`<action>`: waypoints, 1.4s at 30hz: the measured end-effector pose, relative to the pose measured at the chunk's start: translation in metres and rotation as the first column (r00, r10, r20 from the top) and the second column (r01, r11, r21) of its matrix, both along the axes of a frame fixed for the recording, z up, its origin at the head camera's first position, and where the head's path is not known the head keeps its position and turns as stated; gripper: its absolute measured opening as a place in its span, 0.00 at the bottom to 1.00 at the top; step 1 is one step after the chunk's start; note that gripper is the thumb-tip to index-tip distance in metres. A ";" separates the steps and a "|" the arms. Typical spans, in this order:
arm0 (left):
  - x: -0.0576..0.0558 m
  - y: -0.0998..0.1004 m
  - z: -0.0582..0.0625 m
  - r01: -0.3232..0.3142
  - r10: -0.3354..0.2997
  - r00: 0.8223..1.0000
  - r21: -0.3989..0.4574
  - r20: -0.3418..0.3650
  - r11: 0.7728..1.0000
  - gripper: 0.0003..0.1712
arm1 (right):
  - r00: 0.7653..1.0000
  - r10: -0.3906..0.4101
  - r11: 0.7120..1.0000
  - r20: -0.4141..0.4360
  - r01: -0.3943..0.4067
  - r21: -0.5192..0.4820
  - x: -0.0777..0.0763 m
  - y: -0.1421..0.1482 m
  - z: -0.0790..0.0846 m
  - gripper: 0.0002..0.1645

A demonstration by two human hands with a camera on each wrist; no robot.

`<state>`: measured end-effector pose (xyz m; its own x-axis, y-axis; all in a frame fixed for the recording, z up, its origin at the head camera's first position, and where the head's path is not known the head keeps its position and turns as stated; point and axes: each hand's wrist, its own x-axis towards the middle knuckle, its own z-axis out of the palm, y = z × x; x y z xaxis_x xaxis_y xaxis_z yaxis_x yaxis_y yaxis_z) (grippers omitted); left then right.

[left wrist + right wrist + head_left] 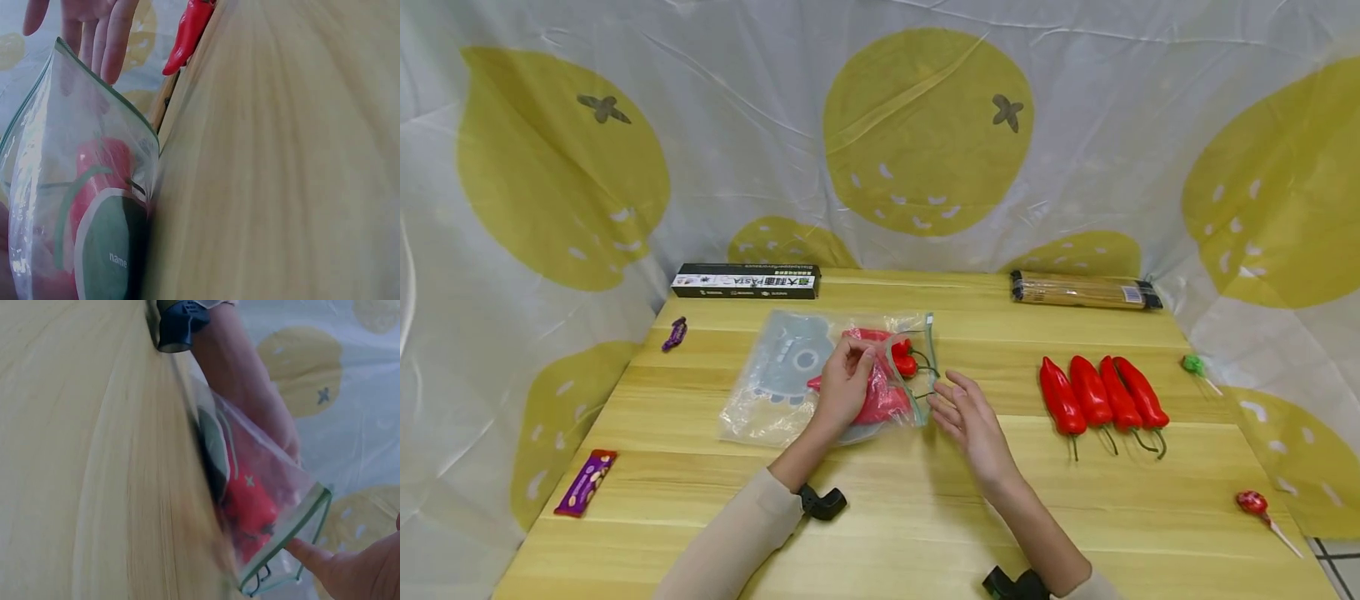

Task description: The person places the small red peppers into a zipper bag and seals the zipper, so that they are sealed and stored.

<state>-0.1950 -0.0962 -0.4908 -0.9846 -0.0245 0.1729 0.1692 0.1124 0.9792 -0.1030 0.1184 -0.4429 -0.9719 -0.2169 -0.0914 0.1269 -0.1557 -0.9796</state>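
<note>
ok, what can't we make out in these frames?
Head view: how many red peppers are in the zip bag; they overlap, and the left hand covers part.
Head view: fine print on the black box; too small.
Right wrist view: rest of the right hand; cut off by the right edge.
Left wrist view: the bag's far end; cut off by the bottom edge.

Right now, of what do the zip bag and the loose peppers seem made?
Zip bag: probably thin plastic, shiny; it is clear, creased and glinting.
Loose peppers: smooth and glossy, with bright highlights; real or moulded plastic, I cannot tell.
</note>
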 end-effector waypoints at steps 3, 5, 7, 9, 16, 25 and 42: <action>0.000 0.000 0.000 0.014 -0.015 1.000 0.008 0.025 1.000 0.10 | 0.999 -0.030 1.000 -0.012 0.030 -0.005 0.001 -0.002 0.000 0.28; 0.000 0.000 0.000 0.022 -0.023 0.999 0.020 0.027 1.000 0.11 | 0.999 -0.040 0.999 -0.016 0.040 -0.012 -0.001 -0.002 0.000 0.28; 0.000 0.000 -0.001 0.025 -0.026 1.000 0.031 0.016 0.999 0.11 | 0.999 -0.039 0.999 -0.010 0.039 -0.013 -0.003 -0.002 -0.001 0.28; 0.000 0.001 0.000 0.022 -0.022 1.000 0.036 -0.005 0.999 0.11 | 1.000 -0.029 1.000 0.006 0.029 -0.012 -0.007 -0.005 -0.003 0.29; 0.001 0.003 0.003 0.019 -0.016 0.998 0.046 -0.054 0.999 0.10 | 0.996 0.074 0.996 0.042 -0.076 0.047 -0.019 -0.017 -0.009 0.35; 0.001 0.001 0.004 0.013 -0.010 0.999 0.074 -0.036 0.997 0.10 | 0.995 -0.055 0.994 -0.085 0.063 0.089 -0.007 0.032 -0.004 0.28; 0.011 0.001 0.028 0.022 -0.025 0.999 0.082 0.043 0.996 0.10 | 0.907 -0.387 0.578 -0.169 0.381 0.722 0.044 0.140 -0.019 0.32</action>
